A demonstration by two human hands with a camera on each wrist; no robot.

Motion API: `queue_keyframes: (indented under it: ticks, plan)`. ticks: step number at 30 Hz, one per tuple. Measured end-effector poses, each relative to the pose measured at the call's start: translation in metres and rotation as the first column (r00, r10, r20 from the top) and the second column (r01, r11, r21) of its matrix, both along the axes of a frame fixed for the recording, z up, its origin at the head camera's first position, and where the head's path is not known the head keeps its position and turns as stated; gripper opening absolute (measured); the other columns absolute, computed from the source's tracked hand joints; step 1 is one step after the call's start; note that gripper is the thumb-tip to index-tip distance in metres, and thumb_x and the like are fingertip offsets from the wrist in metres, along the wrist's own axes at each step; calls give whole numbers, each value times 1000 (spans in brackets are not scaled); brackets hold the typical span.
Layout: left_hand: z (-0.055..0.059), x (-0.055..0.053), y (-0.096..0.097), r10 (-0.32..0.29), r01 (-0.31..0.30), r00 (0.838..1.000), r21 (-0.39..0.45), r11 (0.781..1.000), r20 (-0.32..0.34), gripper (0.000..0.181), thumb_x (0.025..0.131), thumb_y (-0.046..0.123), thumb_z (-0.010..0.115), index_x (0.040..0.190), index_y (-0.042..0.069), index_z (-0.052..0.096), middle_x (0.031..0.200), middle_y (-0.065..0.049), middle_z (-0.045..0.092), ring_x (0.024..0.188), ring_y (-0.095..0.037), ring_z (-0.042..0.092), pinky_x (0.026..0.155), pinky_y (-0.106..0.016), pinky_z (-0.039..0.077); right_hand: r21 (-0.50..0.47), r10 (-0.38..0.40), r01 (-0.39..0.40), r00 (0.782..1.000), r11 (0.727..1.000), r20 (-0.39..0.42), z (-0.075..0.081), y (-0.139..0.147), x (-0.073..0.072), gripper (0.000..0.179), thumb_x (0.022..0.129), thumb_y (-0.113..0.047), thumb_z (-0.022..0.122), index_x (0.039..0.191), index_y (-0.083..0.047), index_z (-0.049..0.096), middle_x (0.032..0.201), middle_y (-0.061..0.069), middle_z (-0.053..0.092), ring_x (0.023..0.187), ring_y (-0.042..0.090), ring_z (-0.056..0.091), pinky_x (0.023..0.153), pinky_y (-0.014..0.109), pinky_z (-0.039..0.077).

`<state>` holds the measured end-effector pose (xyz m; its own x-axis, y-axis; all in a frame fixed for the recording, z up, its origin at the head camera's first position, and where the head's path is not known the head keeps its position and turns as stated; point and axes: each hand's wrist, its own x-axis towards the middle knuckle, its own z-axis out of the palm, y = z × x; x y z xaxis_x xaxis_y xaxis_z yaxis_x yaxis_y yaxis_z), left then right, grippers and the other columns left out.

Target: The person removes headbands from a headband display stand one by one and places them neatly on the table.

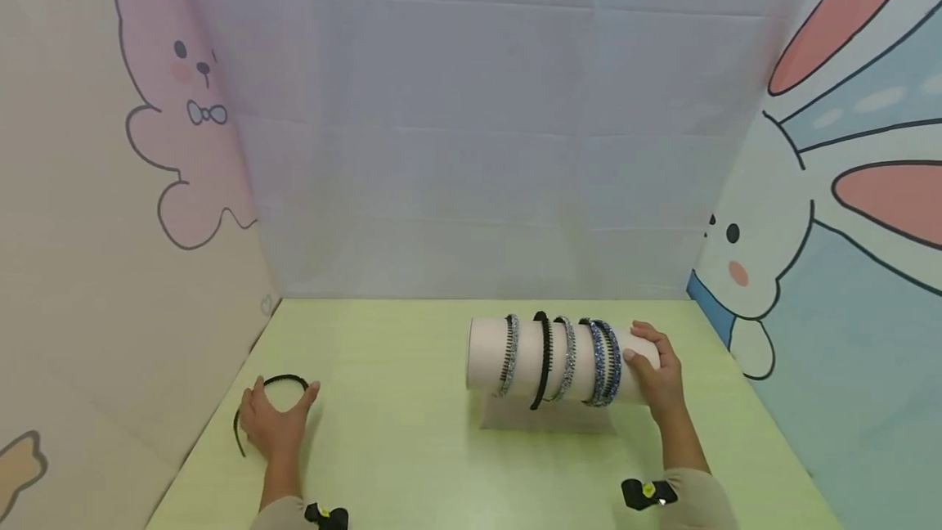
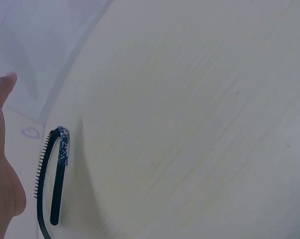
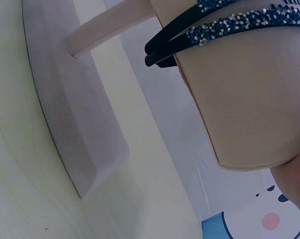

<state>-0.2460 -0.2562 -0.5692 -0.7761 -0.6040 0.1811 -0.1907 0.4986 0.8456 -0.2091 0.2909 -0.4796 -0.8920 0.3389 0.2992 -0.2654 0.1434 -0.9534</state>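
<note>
At the table's left, my left hand [image 1: 275, 428] is spread over a black headband [image 1: 285, 377], thumb and fingers wide apart. In the left wrist view, that headband [image 2: 62, 147] has comb teeth and a glittery stretch; the thumb looks straight and apart from it. My right hand [image 1: 660, 379] grips the right end of a white cylindrical headband stand [image 1: 489, 354], thumb in front and fingers over the top. Around the cylinder sit a silvery headband [image 1: 509, 357], a black headband [image 1: 545, 362], another silvery headband [image 1: 569, 358] and two blue glittery headbands [image 1: 609, 362] side by side.
The stand's flat base [image 3: 85, 124] rests on the pale yellow-green table [image 1: 390, 448]. A plain whitish backdrop [image 1: 471, 145] rises behind the table. Walls with cartoon animals enclose the left and right sides.
</note>
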Motion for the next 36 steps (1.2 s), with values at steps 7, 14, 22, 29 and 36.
queue_keyframes:
  ticks: [7, 14, 22, 29, 36]
  plan:
    - [5, 8, 17, -23, 29, 997, 87, 996, -74, 98, 73, 43, 77, 148, 12, 22, 150, -18, 14, 136, -37, 5, 99, -66, 6, 6, -10, 10, 1000, 1000, 17, 0, 0, -1, 33, 87, -3, 59, 119, 2, 50, 129, -5, 48, 118, 11, 38, 89, 31, 29]
    - [14, 12, 36, -45, 66, 986, 123, 990, -161, 93, 73, 38, 79, 147, 14, 27, 149, -15, 18, 135, -38, 10, 97, -67, 10, 0, -14, 14, 999, 1000, 35, -1, 0, 0, 33, 87, -3, 57, 119, 3, 49, 128, -6, 48, 118, 12, 37, 89, 31, 29]
    - [28, 17, 55, -83, 121, 970, 154, 981, -230, 89, 73, 34, 80, 145, 15, 32, 147, -11, 23, 134, -33, 16, 101, -58, 19, 8, -20, 19, 1000, 1000, 16, -1, 0, -3, 32, 87, -1, 57, 119, 3, 50, 128, -4, 49, 117, 11, 39, 90, 31, 29]
    - [38, 24, 67, -128, 176, 959, 177, 968, -253, 89, 73, 34, 80, 145, 13, 31, 146, -12, 26, 134, -33, 19, 101, -59, 19, 5, -11, 11, 1000, 1000, 21, -2, 1, -1, 32, 88, -1, 57, 118, 3, 51, 128, -5, 48, 118, 11, 38, 89, 30, 28]
    - [47, 31, 80, -167, 224, 950, 201, 954, -265, 82, 73, 33, 80, 140, 10, 40, 145, -12, 29, 132, -34, 23, 99, -59, 22, 8, -5, 5, 1000, 1000, 23, 0, 1, 0, 32, 88, -1, 57, 119, 3, 50, 127, -6, 48, 120, 11, 37, 92, 32, 28]
